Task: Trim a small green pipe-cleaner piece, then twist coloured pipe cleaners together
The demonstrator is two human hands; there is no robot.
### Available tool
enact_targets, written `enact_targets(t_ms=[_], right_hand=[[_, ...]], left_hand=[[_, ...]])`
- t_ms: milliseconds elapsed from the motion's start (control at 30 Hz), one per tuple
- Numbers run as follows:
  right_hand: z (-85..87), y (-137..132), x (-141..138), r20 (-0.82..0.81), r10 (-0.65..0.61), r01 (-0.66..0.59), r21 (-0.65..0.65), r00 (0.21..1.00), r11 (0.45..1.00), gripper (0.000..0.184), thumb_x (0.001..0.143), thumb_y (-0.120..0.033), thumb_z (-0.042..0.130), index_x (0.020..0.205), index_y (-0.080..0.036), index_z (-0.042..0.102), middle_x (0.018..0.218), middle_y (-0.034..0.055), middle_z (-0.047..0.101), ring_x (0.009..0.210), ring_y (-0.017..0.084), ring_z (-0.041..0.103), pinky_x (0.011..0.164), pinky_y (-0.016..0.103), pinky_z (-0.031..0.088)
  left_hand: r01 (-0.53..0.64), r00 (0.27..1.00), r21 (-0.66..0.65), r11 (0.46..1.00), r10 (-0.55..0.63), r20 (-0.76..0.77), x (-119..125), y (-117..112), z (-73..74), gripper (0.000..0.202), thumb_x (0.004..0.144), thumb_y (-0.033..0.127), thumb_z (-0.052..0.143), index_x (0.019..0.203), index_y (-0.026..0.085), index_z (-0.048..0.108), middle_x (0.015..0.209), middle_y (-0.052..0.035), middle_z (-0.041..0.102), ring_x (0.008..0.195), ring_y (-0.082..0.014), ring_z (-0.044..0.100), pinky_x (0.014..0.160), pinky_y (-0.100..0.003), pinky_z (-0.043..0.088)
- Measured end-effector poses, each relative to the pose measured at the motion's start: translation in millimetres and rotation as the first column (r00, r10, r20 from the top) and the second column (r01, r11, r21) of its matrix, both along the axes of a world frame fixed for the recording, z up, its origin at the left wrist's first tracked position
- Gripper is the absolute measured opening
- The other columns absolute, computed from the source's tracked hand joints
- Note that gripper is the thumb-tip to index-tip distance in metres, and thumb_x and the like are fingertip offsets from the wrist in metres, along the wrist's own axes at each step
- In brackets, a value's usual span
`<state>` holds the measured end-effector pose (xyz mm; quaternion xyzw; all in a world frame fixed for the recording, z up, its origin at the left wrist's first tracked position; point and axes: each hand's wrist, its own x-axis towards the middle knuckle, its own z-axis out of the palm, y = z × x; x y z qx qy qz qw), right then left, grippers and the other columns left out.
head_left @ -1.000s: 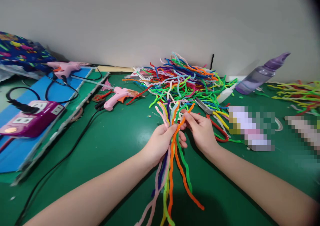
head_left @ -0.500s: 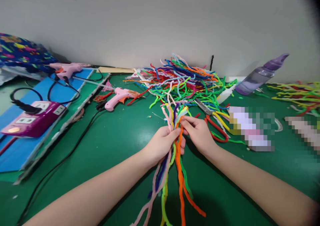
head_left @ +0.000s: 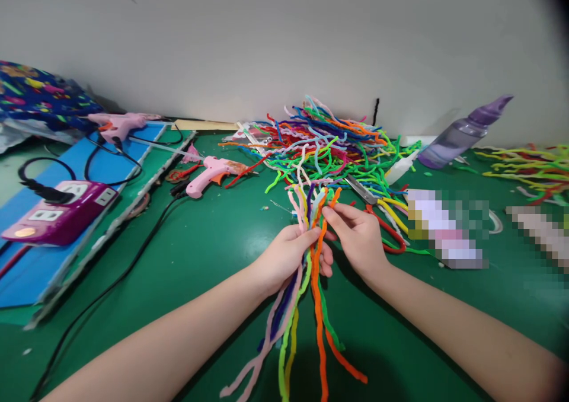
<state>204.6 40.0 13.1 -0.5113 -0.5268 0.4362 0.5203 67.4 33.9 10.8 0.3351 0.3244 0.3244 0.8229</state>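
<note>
Several fuzzy pipe cleaners in pink, purple, yellow-green, green and orange form a loose bundle. My left hand [head_left: 288, 257] is closed around it near its upper end, thumb on top. Long tails hang down toward me, and short tips fan out above the thumb. On the bundle's right side, my right hand [head_left: 358, 236] pinches an orange pipe cleaner [head_left: 320, 325] near its top between thumb and fingers. The fingers partly hide where the strands cross.
A heap of pipe cleaners [head_left: 320, 141] lies by the wall. Red-handled scissors [head_left: 389, 239], a glue bottle [head_left: 402, 166] and a purple bottle [head_left: 462, 132] are to the right. A pink glue gun [head_left: 211, 175], its black cord and a purple power strip [head_left: 62, 212] lie left.
The orange tips at the top now stand apart from the other strands, spread toward the right. My right hand has shifted slightly right. The pink and yellow-green tails have swung a little left.
</note>
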Motion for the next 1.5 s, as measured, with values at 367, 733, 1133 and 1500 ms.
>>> enact_targets(t_ms=[367,733,1133,1500], right_hand=[[-1.4,4.2,2.1,0.052,-0.041,0.042,-0.023,0.998,0.999,0.024,0.076,-0.040,0.063,0.082,-0.018,0.071,0.070,0.0023,0.066,0.059,0.012,0.058,0.056,0.023,0.049],[-2.4,2.2,1.3,0.008,0.012,-0.012,-0.021,1.000,1.000,0.021,0.074,-0.038,0.066,0.079,-0.017,0.067,0.066,-0.0003,0.063,0.050,0.008,0.052,0.049,0.020,0.045],[2.3,-0.9,-2.5,-0.042,-0.019,0.018,-0.028,0.999,0.999,0.022,0.076,-0.040,0.064,0.086,-0.020,0.066,0.082,0.0033,0.070,0.044,0.009,0.057,0.050,0.025,0.051],[5.9,-3.6,-6.7,-0.060,0.065,-0.070,-0.093,0.996,0.993,0.026,0.070,-0.041,0.069,0.080,-0.018,0.066,0.064,0.0001,0.066,0.036,0.009,0.054,0.032,0.020,0.041]], left_hand=[[-0.030,0.999,0.005,1.000,0.030,0.013,0.6,1.2,-3.8,0.032,0.090,0.036,0.041,0.084,0.009,0.057,0.061,-0.0067,0.064,0.053,-0.0142,0.063,0.056,-0.024,0.050],[-0.008,0.999,0.029,1.000,0.009,-0.038,0.2,-0.4,-2.4,0.025,0.089,0.034,0.043,0.085,0.013,0.056,0.056,-0.0005,0.059,0.044,-0.0108,0.057,0.043,-0.019,0.044],[-0.022,0.998,-0.004,1.000,0.022,-0.051,1.2,-0.5,-3.3,0.036,0.088,0.036,0.043,0.071,0.009,0.061,0.057,-0.0052,0.062,0.050,-0.0121,0.060,0.052,-0.021,0.047],[0.102,0.984,0.097,0.990,-0.087,-0.154,0.9,-2.1,-1.7,0.044,0.089,0.040,0.039,0.068,0.009,0.062,0.053,-0.0077,0.063,0.045,-0.0110,0.056,0.048,-0.020,0.043]])
